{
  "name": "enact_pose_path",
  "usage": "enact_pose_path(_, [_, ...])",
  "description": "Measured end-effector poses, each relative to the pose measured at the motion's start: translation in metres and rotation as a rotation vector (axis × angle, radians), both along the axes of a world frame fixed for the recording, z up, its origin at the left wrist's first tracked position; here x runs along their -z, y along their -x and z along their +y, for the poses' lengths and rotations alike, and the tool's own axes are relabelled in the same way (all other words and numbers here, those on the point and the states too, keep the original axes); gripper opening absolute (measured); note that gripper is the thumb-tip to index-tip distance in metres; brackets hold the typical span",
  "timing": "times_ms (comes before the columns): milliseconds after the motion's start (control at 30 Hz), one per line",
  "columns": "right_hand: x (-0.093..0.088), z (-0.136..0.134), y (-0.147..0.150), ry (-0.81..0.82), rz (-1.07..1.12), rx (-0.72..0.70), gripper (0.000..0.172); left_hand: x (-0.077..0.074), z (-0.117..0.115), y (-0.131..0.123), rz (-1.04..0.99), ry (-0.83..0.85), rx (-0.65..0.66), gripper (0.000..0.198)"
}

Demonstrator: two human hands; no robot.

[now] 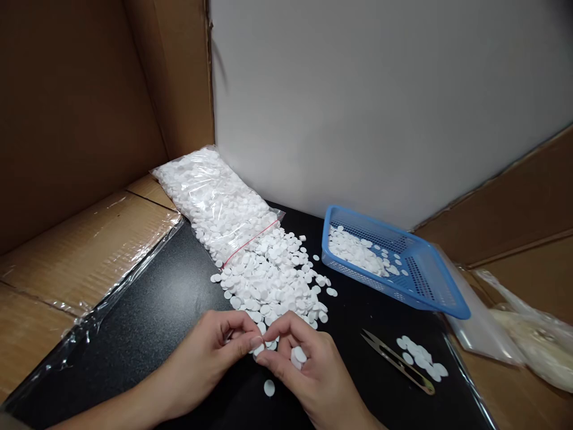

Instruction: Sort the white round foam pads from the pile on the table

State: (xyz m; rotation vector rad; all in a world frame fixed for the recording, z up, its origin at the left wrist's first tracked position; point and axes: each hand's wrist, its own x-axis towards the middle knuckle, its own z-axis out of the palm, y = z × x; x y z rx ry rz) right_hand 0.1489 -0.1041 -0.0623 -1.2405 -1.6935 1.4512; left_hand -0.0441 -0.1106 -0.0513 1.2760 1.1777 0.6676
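My left hand [215, 352] and my right hand [308, 370] meet at the near edge of a heap of small white discs [273, 278] on a black table top [147, 322]. Both hands pinch at one white disc [258, 351] between their fingertips. More discs rest in my right palm [299, 356]. A single disc [269, 388] lies on the table just below the hands. The heap spills out of an open clear zip bag [215, 200] full of the same discs.
A blue plastic basket [430, 280] with some discs stands tilted at the right. Small thread snips [398, 361] and a little group of discs [423, 357] lie near it. Cardboard walls [80, 95] and plastic-wrapped boxes [85, 239] close in the left; clear bags [528, 334] lie at the right.
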Motion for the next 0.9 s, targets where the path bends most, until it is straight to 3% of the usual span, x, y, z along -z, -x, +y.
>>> enact_pose_path(533, [-0.014,0.005,0.014,-0.239,-0.031,0.032,0.016,-0.004,0.000,0.002,-0.435,0.448,-0.103,0.052])
enact_pose_path(800, [-0.026,0.037,0.013,-0.201,-0.132,0.072,0.019,-0.015,0.020,-0.016,-0.379,0.389,-0.215,0.054])
enact_pose_path(900, [-0.029,0.048,0.006,-0.142,-0.142,0.086,0.021,-0.017,0.034,-0.026,-0.345,0.417,-0.237,0.046])
